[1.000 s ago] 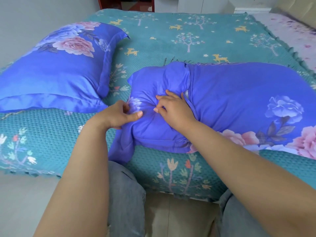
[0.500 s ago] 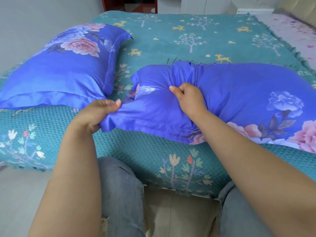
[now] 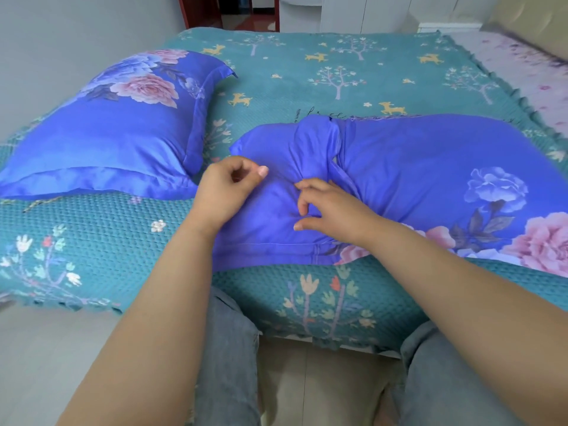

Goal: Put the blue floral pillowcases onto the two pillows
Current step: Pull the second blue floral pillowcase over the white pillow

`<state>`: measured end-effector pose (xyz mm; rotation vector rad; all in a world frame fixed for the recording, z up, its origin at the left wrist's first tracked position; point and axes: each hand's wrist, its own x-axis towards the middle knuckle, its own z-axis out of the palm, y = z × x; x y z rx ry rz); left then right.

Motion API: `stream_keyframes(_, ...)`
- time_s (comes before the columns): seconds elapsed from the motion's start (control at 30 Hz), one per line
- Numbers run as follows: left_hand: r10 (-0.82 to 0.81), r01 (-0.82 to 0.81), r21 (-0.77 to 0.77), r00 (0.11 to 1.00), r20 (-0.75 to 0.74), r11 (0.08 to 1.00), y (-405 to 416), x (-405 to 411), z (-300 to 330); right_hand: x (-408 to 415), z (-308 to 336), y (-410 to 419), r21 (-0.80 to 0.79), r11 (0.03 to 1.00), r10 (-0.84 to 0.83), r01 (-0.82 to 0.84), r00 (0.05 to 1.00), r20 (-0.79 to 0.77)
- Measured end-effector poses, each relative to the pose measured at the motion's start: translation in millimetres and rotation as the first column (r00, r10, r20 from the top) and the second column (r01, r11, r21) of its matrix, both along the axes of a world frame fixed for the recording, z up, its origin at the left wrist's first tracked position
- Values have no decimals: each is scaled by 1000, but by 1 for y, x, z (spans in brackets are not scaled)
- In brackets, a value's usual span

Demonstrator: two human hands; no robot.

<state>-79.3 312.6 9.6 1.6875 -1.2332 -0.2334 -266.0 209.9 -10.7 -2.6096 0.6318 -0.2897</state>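
Over the bunched open end of the near pillowcase [image 3: 415, 179]: left hand [image 3: 226, 192] loosely curled, holding nothing; right hand [image 3: 335, 207] spread, fingertips [image 3: 302, 210] on fabric. Pillow inside. On bedspread [image 3: 92, 241], beside 1 finished pillow [image 3: 107, 133].

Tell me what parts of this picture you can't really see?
- Near pillow, head view: its right end is cut off by the picture's edge.
- The pillow inside: the blue pillowcase covers it.
- Left hand: fingers curled; whether they pinch cloth can't be told.
- Right hand: the palm faces down, hidden.
- Doorway: cropped at the top.
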Motion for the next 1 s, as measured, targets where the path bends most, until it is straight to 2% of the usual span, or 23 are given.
stream_keyframes(0.07, -10, 12, -55, 999, 46, 998, -5, -12, 0, -4, 0, 0, 0, 1000, -30, 30, 997, 68)
stream_keyframes(0.13, 24, -22, -122, 1000, 10, 992, -8, -17, 2, -6, 6, 1, -28, 999, -28, 34, 984, 175)
stream_keyframes(0.23, 35, -41, -178, 999, -36, 983, -11, -25, 7, -2, 18, 17, -217, 976, 50, 25, 941, 336)
stream_keyframes(0.3, -4, -1, -131, 999, -32, 991, -16, -30, 4, 3, 20, 39, -221, 975, 77, -18, 962, 263)
stream_keyframes(0.37, -40, 40, -37, 999, -3, 999, -24, -33, -1, 4, 14, 56, -119, 991, 66, -59, 996, 56)
stream_keyframes(0.4, -47, 47, 4, 998, 29, 999, -29, -35, -3, 2, 10, 56, -65, 998, 18, -19, 1000, -15)
stream_keyframes(0.47, -51, 48, 27, 993, 104, 998, -35, -38, -5, -6, 11, 49, -21, 990, -136, 137, 991, 13)
stream_keyframes(0.57, -62, 52, 53, 979, 195, 997, -41, -36, -8, -15, 14, 36, -222, 904, -348, 365, 931, 114)
stream_keyframes(0.67, -94, 31, 166, 917, 388, 986, -47, -36, -17, -25, 18, 28, -275, 863, -379, 424, 903, 203)
stream_keyframes(0.73, -118, 23, 208, 882, 457, 978, -48, -42, -19, -32, 23, 15, -243, 825, -409, 511, 835, 368)
stream_keyframes(0.77, -125, 24, 215, 873, 471, 976, -48, -46, -19, -35, 26, 6, -205, 811, -442, 548, 803, 400)
stream_keyframes(0.8, -135, 31, 218, 867, 480, 976, -48, -50, -19, -36, 29, 0, -149, 808, -496, 570, 794, 351)
stream_keyframes(0.83, -149, 46, 220, 864, 482, 974, -49, -53, -19, -36, 29, -5, -77, 815, -546, 574, 806, 230)
stream_keyframes(0.9, -183, 84, 228, 870, 457, 970, -51, -61, -19, -31, 27, -12, 80, 849, -523, 523, 852, -20)
stream_keyframes(0.93, -197, 106, 227, 881, 429, 968, -51, -64, -18, -29, 28, -13, 170, 854, -493, 492, 869, -41)
stream_keyframes(1.0, -207, 136, 216, 914, 350, 967, -50, -69, -17, -30, 32, -18, 366, 811, -526, 457, 844, 111)
